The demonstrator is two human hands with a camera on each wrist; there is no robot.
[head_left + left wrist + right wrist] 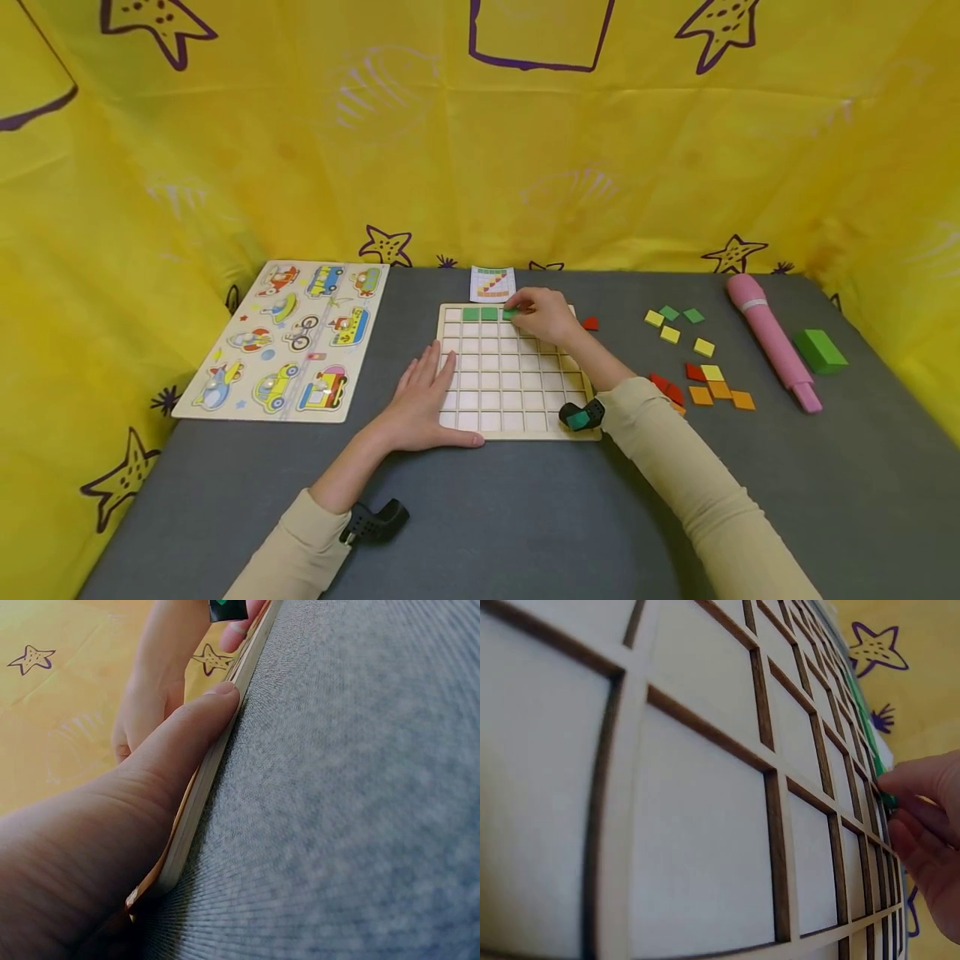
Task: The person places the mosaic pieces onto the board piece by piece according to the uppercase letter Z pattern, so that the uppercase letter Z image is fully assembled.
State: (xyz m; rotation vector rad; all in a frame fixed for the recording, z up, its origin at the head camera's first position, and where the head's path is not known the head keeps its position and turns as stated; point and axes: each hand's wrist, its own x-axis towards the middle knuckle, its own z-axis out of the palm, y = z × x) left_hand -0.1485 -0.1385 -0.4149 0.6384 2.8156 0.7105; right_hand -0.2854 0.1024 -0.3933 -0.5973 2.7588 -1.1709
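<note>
A wooden grid board (491,379) with square cells lies on the dark table. My left hand (423,408) rests along its left side and near corner, fingers spread; in the left wrist view the thumb (191,724) lies against the board's edge. At the top row my right hand (545,317) pinches a green square tile (510,315) between thumb and fingertips. In the right wrist view, a bit of green tile (887,799) shows at those fingertips. Green tiles (480,314) sit in cells to its left. Behind the board lies a small pattern card (492,284).
Loose yellow (670,334), green, red and orange tiles (718,389) lie to the right; a red tile (590,323) is by the board. Further right are a pink microphone-like object (772,337) and a green block (821,351). A vehicle puzzle board (288,342) lies left.
</note>
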